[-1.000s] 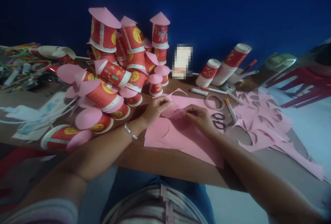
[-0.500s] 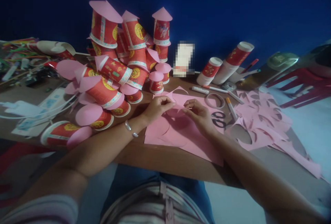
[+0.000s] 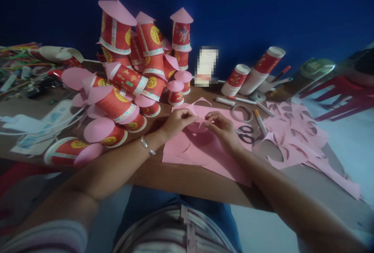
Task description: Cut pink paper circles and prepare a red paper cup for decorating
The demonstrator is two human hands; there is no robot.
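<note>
Small pink paper piece was up between both hands, just above the far part of a stack of pink sheets. Left hand had thumb and fingertips pinched together on its left side; right hand pinched the right side, fingers narrow. Exact fold of the piece was too small to tell. Bracelet sat on the left wrist. Sheets lay flat on a brown table. Scissors, black handle loops showing, were just right of the right hand; tape roll and orange-capped marker near them. Paper scraps were heaped farther right. Far right: stacked red-and-white cups, tilted. Left side: pile of red cups with pink cone tops, some upright, some on their sides. Near left: white charger with cable. Red stool stood beyond the table, right.
</note>
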